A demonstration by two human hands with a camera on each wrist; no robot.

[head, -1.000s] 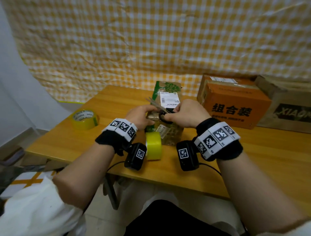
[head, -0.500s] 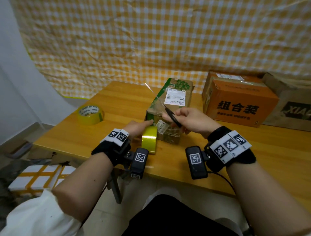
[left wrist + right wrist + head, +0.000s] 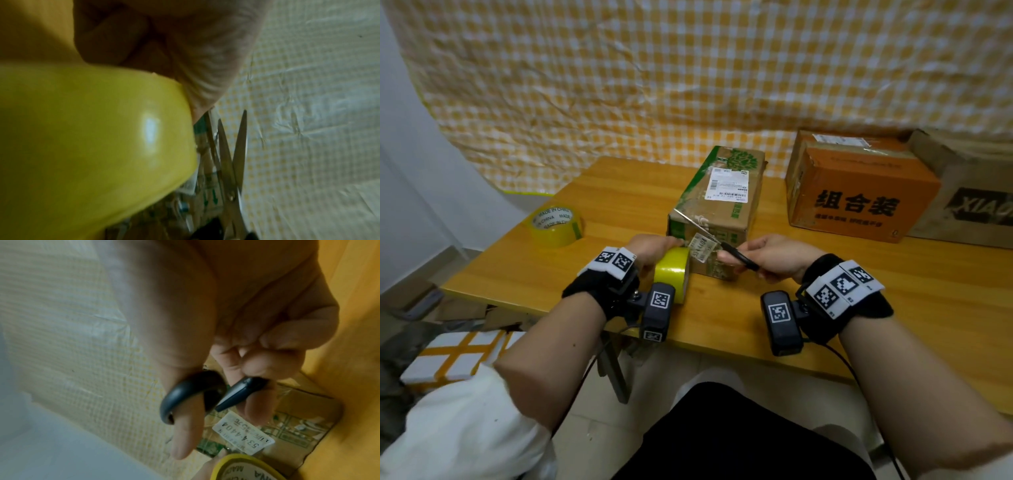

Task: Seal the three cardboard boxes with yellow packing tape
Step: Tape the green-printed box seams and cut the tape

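Glossy yellow plastic tape roll (image 3: pixel 671 274); matt brown cardboard box (image 3: pixel 717 202); bare metal scissors (image 3: pixel 232 155) with smooth black plastic handles; smooth wooden table (image 3: pixel 893 308).

Head view looks down over the surface (image 3: pixel 893 308); both wrist views sit close, sharing the scissors (image 3: pixel 232 162) and tape roll (image 3: pixel 246 467).

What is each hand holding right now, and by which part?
The right hand holds the scissors by the black handle loops, thumb through one. The left hand grips the yellow tape roll at its top rim.
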